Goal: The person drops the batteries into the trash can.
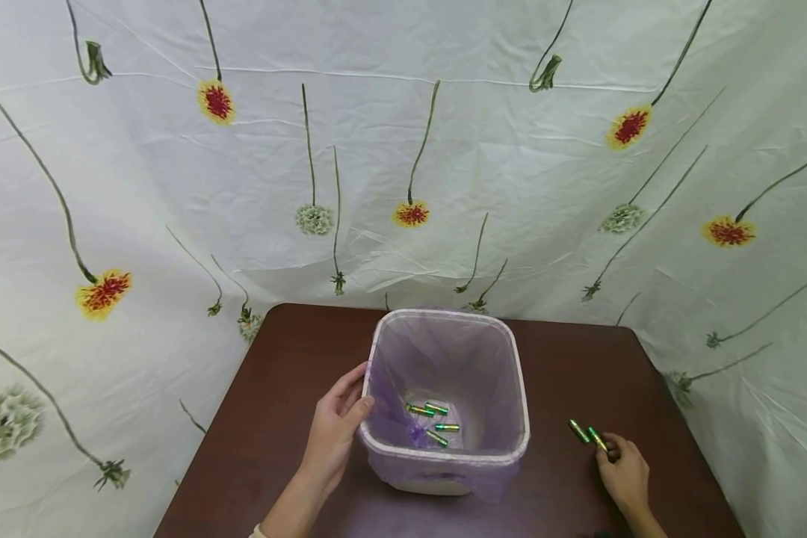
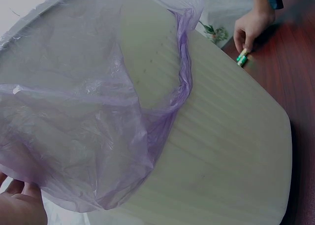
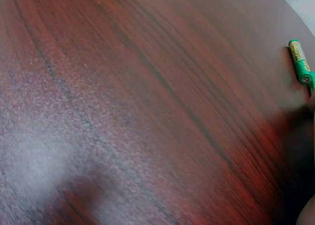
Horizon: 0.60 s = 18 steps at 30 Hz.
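Observation:
A pale trash bin (image 1: 430, 487) stands on the table, lined with a thin purple plastic bag (image 1: 477, 359). My left hand (image 1: 332, 426) holds the bin's left rim, its thumb near the top edge. Several green-and-gold batteries (image 1: 447, 428) lie at the bottom of the bin. To the right of it, my right hand (image 1: 624, 472) pinches one battery (image 1: 597, 438) between thumb and fingers at the tabletop. Another battery (image 1: 578, 431) lies close beside that one. The right wrist view shows a battery (image 3: 298, 60) at its right edge; most of the hand is out of frame there.
The dark reddish-brown wooden table (image 1: 309, 336) has rounded far corners. A white cloth (image 1: 255, 172) printed with flowers hangs behind and at both sides. In the left wrist view, the bag's twisted edge (image 2: 184, 62) drapes over the bin's outer wall (image 2: 231, 126).

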Available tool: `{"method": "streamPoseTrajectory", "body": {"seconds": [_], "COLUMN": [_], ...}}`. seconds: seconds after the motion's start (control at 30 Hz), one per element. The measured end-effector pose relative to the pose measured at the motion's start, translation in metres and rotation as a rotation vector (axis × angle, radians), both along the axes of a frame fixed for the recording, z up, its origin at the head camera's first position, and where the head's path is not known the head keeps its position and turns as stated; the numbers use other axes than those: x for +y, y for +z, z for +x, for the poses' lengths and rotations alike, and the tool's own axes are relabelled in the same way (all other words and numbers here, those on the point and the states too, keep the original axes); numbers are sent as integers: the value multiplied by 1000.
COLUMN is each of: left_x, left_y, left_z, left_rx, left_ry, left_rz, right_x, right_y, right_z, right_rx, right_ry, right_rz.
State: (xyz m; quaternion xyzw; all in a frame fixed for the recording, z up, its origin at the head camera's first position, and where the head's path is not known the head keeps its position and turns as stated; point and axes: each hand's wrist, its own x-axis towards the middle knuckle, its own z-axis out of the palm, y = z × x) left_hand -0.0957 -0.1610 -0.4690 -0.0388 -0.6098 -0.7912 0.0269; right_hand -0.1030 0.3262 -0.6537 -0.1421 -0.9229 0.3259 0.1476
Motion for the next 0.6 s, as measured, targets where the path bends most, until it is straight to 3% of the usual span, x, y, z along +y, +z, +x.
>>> {"method": "streamPoseTrajectory", "body": {"seconds": [0.6], "left_x": [1], "left_y": [0], "left_z": [1], "left_rx": [14], "left_ry": [2], "left_rz": [5], "right_x": [-2], "right_y": [-5], "right_z": [0], "right_rx": [78], "right_ry": [-10], "right_rz": [22]}}
